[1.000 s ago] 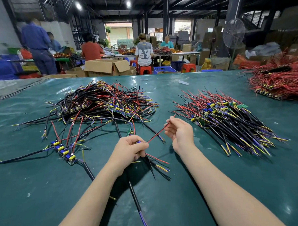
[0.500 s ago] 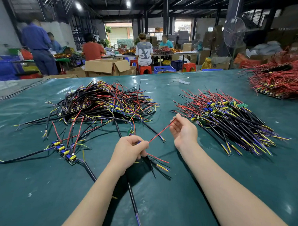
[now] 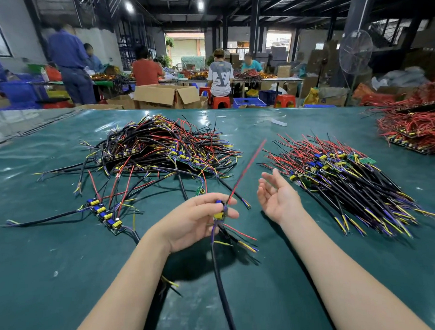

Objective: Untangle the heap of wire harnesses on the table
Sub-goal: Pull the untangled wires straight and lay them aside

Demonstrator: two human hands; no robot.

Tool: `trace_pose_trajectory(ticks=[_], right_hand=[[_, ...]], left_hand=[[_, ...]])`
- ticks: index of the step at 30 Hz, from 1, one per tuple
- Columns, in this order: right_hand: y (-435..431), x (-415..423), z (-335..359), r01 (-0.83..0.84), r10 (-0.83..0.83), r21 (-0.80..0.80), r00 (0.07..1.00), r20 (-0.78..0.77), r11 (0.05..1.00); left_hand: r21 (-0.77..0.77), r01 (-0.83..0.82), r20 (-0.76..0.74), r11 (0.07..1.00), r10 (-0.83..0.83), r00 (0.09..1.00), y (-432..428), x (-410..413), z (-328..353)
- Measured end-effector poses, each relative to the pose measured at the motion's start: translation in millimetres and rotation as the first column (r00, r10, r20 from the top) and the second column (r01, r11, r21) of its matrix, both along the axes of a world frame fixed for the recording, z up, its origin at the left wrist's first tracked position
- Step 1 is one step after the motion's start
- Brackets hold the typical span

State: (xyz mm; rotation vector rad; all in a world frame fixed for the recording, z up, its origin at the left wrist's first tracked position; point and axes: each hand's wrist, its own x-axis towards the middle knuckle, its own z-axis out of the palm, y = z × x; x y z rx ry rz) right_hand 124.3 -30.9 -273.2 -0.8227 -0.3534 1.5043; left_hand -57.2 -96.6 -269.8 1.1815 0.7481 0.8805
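Note:
My left hand [image 3: 196, 222] holds one wire harness [image 3: 219, 215] by its small blue and yellow part, palm turned up. Its black cable hangs down toward me and its red wire [image 3: 246, 171] sticks up and away, blurred. My right hand [image 3: 278, 196] is open beside it, fingers spread, touching nothing. The tangled heap of harnesses [image 3: 161, 148] lies on the green table [image 3: 66, 256] beyond my left hand. A sorted pile of harnesses [image 3: 342, 180] lies to the right of my right hand.
A strip of several joined blue and yellow parts with black cables [image 3: 104, 215] lies at the left of my left hand. A red wire pile [image 3: 412, 128] sits at the far right edge. People work at tables beyond, with cardboard boxes [image 3: 167, 96] between.
My right hand has let go of the red wire and opened. The freed red wire now springs upward. My left hand has turned palm up, still holding the harness.

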Motion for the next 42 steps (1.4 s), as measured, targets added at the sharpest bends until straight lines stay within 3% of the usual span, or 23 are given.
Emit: trace_pose_trajectory(ticks=[3,6,8,11,13,16,19,24,28,32,38,42], right_hand=[[-4,-6,0,-0.049,0.032,0.077,0.978,0.205,0.996],[-13,-18,4,-0.277,0.157,0.191,0.864,0.478,0.942],[-21,-25,11,-0.468,0.238,0.198,0.715,0.657,0.861],[-32,-34,17,-0.645,0.221,0.109,0.409,0.886,0.756],[-37,-40,17,-0.669,0.218,0.069,0.335,0.916,0.74],[-42,-46,14,-0.642,0.238,0.059,0.366,0.9,0.764],[-44,-50,13,-0.612,0.306,0.067,0.485,0.819,0.788],[-46,-55,18,-0.556,0.289,0.116,0.585,0.758,0.823],[-45,-55,20,-0.587,0.411,0.05,0.621,0.667,0.808],[-45,-56,20,-0.6,0.45,0.002,0.603,0.659,0.8],[-46,-54,18,-0.545,0.401,0.03,0.651,0.644,0.838],[-44,-50,19,-0.468,0.352,0.029,0.701,0.62,0.883]], left_hand=[[0.011,-0.184,0.147,0.983,0.181,0.973,3,-3,1],[0.003,-0.388,0.215,0.921,0.379,0.9,7,-5,1],[0.018,-0.487,0.224,0.873,0.471,0.853,9,-6,0],[0.064,-0.57,0.238,0.819,0.542,0.806,10,-7,-1],[0.078,-0.606,0.246,0.792,0.574,0.781,10,-7,-1],[0.067,-0.651,0.253,0.756,0.619,0.744,10,-6,0],[0.026,-0.692,0.277,0.721,0.66,0.698,9,-5,1],[0.008,-0.719,0.359,0.695,0.669,0.651,9,-4,2],[0.055,-0.705,0.363,0.707,0.643,0.674,9,-3,4],[0.148,-0.733,0.234,0.664,0.697,0.678,11,-5,2],[-0.097,-0.526,0.279,0.845,0.53,0.801,8,-2,-1],[-0.194,-0.557,0.235,0.808,0.589,0.773,6,5,-3]])
